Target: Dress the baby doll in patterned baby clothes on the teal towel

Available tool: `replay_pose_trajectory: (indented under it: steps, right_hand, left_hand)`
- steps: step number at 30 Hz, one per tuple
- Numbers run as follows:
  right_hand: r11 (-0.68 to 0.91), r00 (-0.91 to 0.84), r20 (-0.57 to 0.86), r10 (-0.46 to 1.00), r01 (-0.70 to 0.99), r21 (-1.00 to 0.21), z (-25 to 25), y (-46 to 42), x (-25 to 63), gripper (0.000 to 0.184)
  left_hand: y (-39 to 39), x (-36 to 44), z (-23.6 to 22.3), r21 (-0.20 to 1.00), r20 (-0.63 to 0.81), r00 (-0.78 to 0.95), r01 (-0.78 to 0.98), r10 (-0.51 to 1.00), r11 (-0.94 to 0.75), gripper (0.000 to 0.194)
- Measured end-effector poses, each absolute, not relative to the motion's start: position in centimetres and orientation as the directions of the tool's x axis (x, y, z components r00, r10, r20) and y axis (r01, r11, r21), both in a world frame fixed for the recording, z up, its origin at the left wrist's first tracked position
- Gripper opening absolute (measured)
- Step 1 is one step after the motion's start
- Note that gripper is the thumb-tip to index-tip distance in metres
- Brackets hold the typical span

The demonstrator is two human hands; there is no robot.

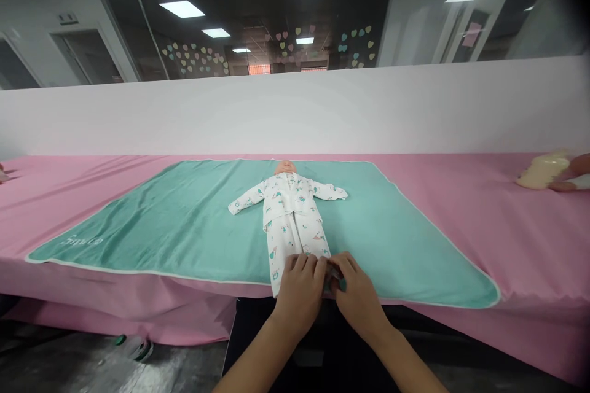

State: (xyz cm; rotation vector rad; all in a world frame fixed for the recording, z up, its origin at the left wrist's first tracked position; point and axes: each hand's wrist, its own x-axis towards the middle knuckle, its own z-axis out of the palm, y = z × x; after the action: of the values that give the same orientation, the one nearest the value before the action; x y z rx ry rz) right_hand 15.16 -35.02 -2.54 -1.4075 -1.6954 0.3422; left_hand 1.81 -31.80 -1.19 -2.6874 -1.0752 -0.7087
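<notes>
A baby doll [286, 166] lies on its back with its arms spread, its head toward the wall. It wears a white printed long-sleeved top [288, 193] and matching trousers [288, 233]. My left hand [302, 285] is closed at the lower end of the trouser leg on the right, its fingers bent over the cloth. Beside it, my right hand [354, 288] has its fingers curled round the bunched, shaded end of the same leg. The doll's feet are hidden. The other trouser leg lies straight, reaching the table's front edge.
Under the doll is a green blanket [193, 221] with white edging, spread over a pink tablecloth [461, 202]. At the far right another person's hand [565, 185] touches a cream-coloured object [544, 170]. A low white wall [276, 113] stands behind. A clear bottle-like thing [133, 346] lies on the floor.
</notes>
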Motion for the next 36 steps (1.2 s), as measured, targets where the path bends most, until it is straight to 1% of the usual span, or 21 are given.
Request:
replay_pose_trajectory:
  steps: [3,5,7,10,12,13,15,16,18,20,22,24,26,28,30,31,32,34,36]
  right_hand:
    - [0.283,0.055,0.405,0.912,0.632,-0.722,-3.4,-36.1,14.9,0.026]
    - [0.263,0.086,0.4,0.913,0.624,-0.736,-3.5,-36.7,15.0,0.023]
    - [0.271,0.072,0.408,0.91,0.641,-0.718,-3.4,-37.1,15.2,0.02]
    - [0.326,-0.08,0.397,0.914,0.726,-0.605,-3.1,-37.2,15.7,0.021]
    - [0.369,-0.208,0.335,0.919,0.753,-0.545,-2.7,-37.3,16.1,0.023]
    - [0.39,-0.271,0.288,0.918,0.744,-0.543,-2.3,-37.3,16.4,0.023]
    - [0.411,-0.384,0.179,0.906,0.697,-0.588,-1.0,-37.0,17.1,0.022]
    - [0.4,-0.423,0.122,0.898,0.667,-0.628,0.0,-36.6,17.6,0.02]
    - [0.327,-0.453,0.028,0.891,0.599,-0.731,2.2,-34.8,18.4,0.015]
    - [0.24,-0.422,0.008,0.907,0.5,-0.832,4.1,-31.5,19.0,0.013]
    - [0.225,-0.301,0.096,0.949,0.43,-0.874,5.3,-26.6,18.9,0.02]
    - [0.245,-0.111,0.219,0.969,0.488,-0.838,5.4,-20.5,18.2,0.027]
    - [0.208,0.021,0.277,0.961,0.609,-0.765,4.8,-14.0,17.1,0.03]
    - [0.121,0.112,0.319,0.941,0.769,-0.628,3.9,-8.4,16.1,0.035]
    - [0.03,0.125,0.267,0.955,0.859,-0.511,3.1,-4.1,15.4,0.043]
    - [0.018,0.111,0.244,0.963,0.88,-0.476,2.7,-2.6,15.2,0.044]
    - [0.03,0.088,0.232,0.969,0.888,-0.459,2.4,-1.4,15.2,0.044]
    - [0.088,0.039,0.258,0.965,0.882,-0.464,2.0,0.1,15.4,0.038]
    - [0.131,0.018,0.296,0.955,0.869,-0.477,1.8,0.8,15.6,0.034]
  left_hand:
    - [-32.1,2.2,-1.5,-0.027,0.505,0.623,0.703,0.597,-0.71,0.033]
    - [-32.2,2.4,-1.9,-0.035,0.529,0.609,0.712,0.591,-0.702,0.031]
    - [-32.3,2.4,-2.2,-0.027,0.558,0.599,0.704,0.574,-0.709,0.025]
    - [-32.8,1.9,-2.6,-0.02,0.571,0.62,0.666,0.539,-0.745,0.02]
    - [-33.3,1.0,-2.4,-0.025,0.545,0.673,0.609,0.5,-0.793,0.024]
    - [-33.5,0.4,-2.2,-0.022,0.532,0.705,0.565,0.469,-0.825,0.027]
    - [-33.4,-0.9,-1.2,0.016,0.534,0.742,0.47,0.404,-0.883,0.027]
    - [-32.9,-1.6,-0.5,0.057,0.553,0.736,0.435,0.391,-0.899,0.025]
    - [-30.5,-2.8,1.0,0.183,0.618,0.652,0.425,0.44,-0.887,0.02]
    - [-26.3,-3.6,2.5,0.354,0.665,0.484,0.467,0.569,-0.81,0.017]
    - [-20.7,-3.6,3.7,0.51,0.619,0.342,0.509,0.707,-0.693,0.018]
    - [-14.3,-2.9,4.4,0.624,0.513,0.224,0.566,0.829,-0.539,0.021]
    - [-8.4,-1.6,4.9,0.683,0.418,0.122,0.611,0.9,-0.4,0.022]
    - [-3.7,-0.1,4.9,0.665,0.375,0.111,0.66,0.92,-0.35,0.022]
    - [-0.4,1.2,4.7,0.61,0.312,0.161,0.721,0.936,-0.327,0.021]
    - [0.7,1.7,4.4,0.585,0.278,0.187,0.745,0.942,-0.321,0.022]
    - [1.6,1.9,4.2,0.568,0.248,0.208,0.76,0.946,-0.317,0.022]
    - [2.4,2.0,3.9,0.554,0.224,0.238,0.767,0.945,-0.324,0.02]
    - [2.5,1.5,4.1,0.575,0.196,0.269,0.747,0.943,-0.333,0.021]
